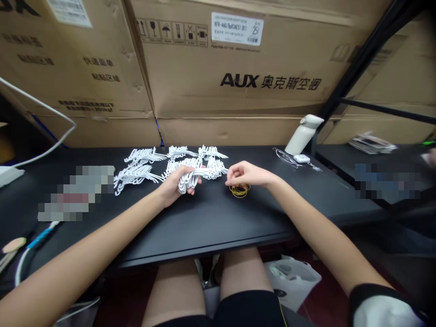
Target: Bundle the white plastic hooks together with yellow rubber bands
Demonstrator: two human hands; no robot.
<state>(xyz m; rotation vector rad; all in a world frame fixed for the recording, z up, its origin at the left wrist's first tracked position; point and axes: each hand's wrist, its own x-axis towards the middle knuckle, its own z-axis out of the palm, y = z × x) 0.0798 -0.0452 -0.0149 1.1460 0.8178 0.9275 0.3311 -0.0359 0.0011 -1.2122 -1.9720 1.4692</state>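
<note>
My left hand (174, 184) is wrapped around a bundle of white hooks (188, 182) with curved ends and straight shanks, held just above the black table. To its right, my right hand (248, 174) has its fingers curled together in a pinch. Directly under those fingers lies a small pile of yellow rubber bands (240, 192); whether one is between the fingertips is too small to tell. Behind my left hand, similar white hooks lie in several bunches, one bunch (138, 175) at the left and another (213, 152) at the back right.
A white bottle (300, 136) stands at the back right, beside glasses (285, 156) and a small white case (301, 158). Large cardboard boxes (238, 104) wall off the back. A blurred-out object (80, 193) and a white cable (22, 263) lie left. Black shelf posts (354, 63) rise right.
</note>
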